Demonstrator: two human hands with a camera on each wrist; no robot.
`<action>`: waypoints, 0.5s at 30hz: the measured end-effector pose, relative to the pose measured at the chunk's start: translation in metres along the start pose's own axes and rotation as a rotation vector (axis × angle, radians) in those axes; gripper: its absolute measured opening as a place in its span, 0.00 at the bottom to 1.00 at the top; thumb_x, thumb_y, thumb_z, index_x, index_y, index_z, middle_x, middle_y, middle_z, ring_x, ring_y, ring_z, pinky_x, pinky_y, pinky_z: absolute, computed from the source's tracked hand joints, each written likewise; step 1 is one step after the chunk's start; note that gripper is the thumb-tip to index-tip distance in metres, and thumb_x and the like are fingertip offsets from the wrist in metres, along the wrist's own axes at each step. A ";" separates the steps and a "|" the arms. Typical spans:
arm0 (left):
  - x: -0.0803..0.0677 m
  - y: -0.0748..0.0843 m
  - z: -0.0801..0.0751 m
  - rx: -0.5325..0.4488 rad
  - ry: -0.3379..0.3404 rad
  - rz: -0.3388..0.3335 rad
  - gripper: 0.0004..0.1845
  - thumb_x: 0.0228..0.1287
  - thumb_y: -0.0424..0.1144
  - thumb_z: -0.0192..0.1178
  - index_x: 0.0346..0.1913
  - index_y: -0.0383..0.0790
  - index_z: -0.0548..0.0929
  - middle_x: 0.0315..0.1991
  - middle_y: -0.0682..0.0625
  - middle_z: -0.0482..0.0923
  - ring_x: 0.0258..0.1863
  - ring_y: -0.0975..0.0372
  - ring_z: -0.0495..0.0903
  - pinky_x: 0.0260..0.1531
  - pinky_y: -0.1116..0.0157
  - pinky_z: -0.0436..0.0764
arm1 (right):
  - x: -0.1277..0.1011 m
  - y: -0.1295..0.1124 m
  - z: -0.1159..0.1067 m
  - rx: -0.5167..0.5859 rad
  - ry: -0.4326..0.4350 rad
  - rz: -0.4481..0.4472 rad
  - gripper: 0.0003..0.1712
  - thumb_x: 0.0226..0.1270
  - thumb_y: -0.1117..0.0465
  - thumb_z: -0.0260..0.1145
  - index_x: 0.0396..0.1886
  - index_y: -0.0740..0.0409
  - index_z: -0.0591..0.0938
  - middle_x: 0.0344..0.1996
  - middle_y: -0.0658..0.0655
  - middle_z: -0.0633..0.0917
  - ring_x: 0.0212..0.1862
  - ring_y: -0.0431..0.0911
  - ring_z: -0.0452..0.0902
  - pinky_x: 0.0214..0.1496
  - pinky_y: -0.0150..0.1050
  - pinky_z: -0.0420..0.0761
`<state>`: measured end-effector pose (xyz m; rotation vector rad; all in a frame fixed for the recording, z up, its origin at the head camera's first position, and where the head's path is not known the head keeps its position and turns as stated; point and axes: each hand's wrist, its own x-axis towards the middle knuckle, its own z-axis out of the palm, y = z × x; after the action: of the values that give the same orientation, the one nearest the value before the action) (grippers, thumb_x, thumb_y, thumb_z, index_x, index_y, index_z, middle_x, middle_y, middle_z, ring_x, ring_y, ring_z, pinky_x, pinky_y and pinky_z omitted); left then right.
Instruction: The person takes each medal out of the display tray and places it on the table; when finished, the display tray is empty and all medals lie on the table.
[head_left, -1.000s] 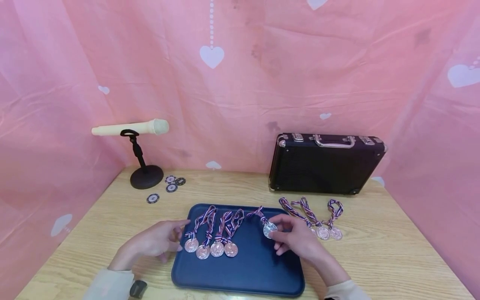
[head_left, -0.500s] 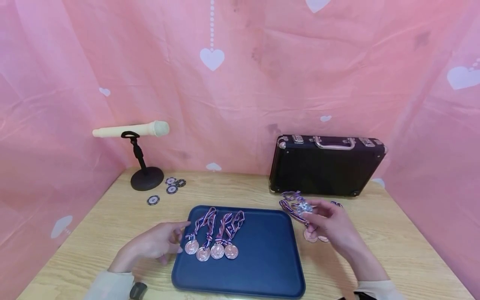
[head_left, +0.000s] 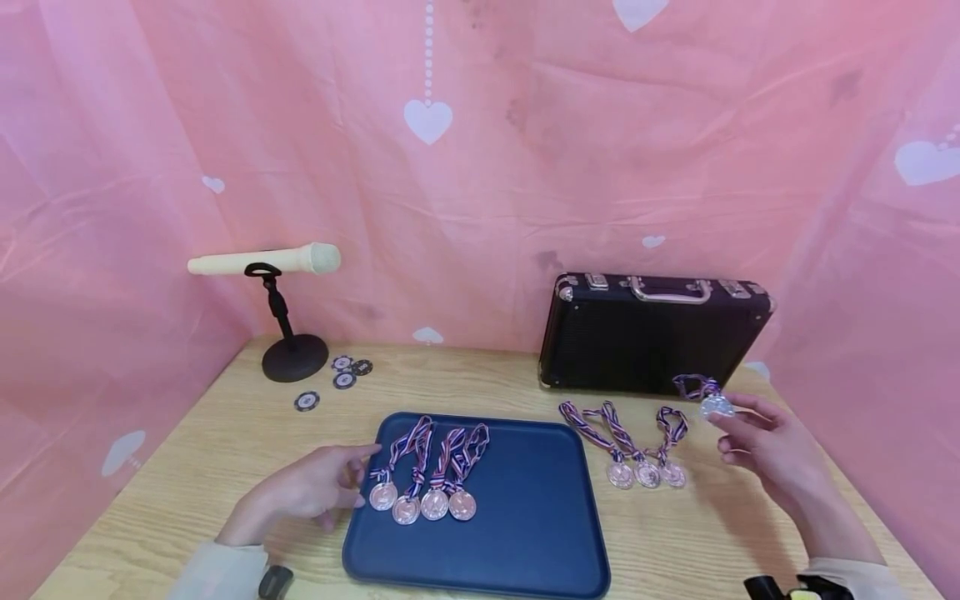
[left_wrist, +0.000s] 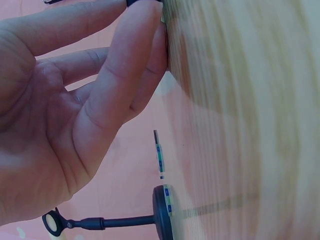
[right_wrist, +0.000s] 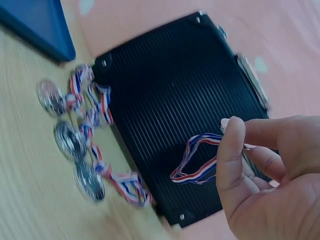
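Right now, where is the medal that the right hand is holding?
In the head view, the medal is pinched in the right hand, lifted at the right side of the table, just in front of the black case and right of the three medals lying beside the tray.

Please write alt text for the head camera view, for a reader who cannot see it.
A person's right hand holds up a silver medal by a black case, above three medals on the wooden table. The left hand rests beside a blue tray holding four medals.
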<state>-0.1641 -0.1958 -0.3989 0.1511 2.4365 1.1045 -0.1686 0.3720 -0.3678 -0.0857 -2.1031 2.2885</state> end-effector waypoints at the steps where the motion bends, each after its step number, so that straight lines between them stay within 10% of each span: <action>1: 0.000 0.000 0.000 0.000 -0.001 0.004 0.40 0.65 0.23 0.68 0.79 0.41 0.70 0.44 0.47 0.75 0.18 0.57 0.76 0.20 0.60 0.86 | 0.001 0.002 -0.004 -0.006 0.016 0.003 0.20 0.76 0.72 0.64 0.45 0.38 0.85 0.30 0.46 0.90 0.25 0.39 0.83 0.29 0.32 0.87; 5: 0.000 0.000 -0.001 -0.003 -0.004 0.016 0.40 0.65 0.23 0.69 0.79 0.40 0.69 0.44 0.47 0.75 0.18 0.57 0.75 0.20 0.59 0.86 | 0.002 0.014 -0.017 -0.117 0.068 0.057 0.19 0.75 0.71 0.67 0.43 0.36 0.86 0.29 0.46 0.89 0.25 0.40 0.83 0.30 0.33 0.88; 8: 0.000 -0.001 -0.001 -0.001 -0.006 0.018 0.40 0.65 0.23 0.69 0.79 0.40 0.69 0.44 0.47 0.75 0.18 0.57 0.75 0.20 0.60 0.86 | 0.001 0.028 -0.023 -0.330 0.057 0.130 0.13 0.75 0.70 0.66 0.54 0.54 0.84 0.27 0.48 0.88 0.26 0.39 0.84 0.31 0.34 0.90; 12: 0.000 -0.001 -0.001 0.001 -0.007 0.026 0.40 0.65 0.22 0.68 0.79 0.40 0.69 0.44 0.46 0.76 0.18 0.56 0.77 0.20 0.59 0.86 | -0.002 0.042 -0.025 -0.543 -0.004 0.202 0.29 0.74 0.69 0.66 0.66 0.82 0.68 0.26 0.51 0.87 0.26 0.40 0.84 0.31 0.37 0.90; 15: 0.000 -0.002 -0.001 0.005 -0.010 0.030 0.39 0.65 0.22 0.67 0.79 0.40 0.70 0.44 0.46 0.76 0.18 0.56 0.78 0.19 0.59 0.86 | -0.004 0.047 -0.024 -0.579 -0.033 0.228 0.31 0.74 0.68 0.67 0.66 0.85 0.66 0.26 0.52 0.86 0.26 0.41 0.84 0.32 0.39 0.91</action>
<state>-0.1645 -0.1974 -0.4000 0.1952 2.4358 1.1088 -0.1625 0.3916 -0.4165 -0.3156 -2.8290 1.6960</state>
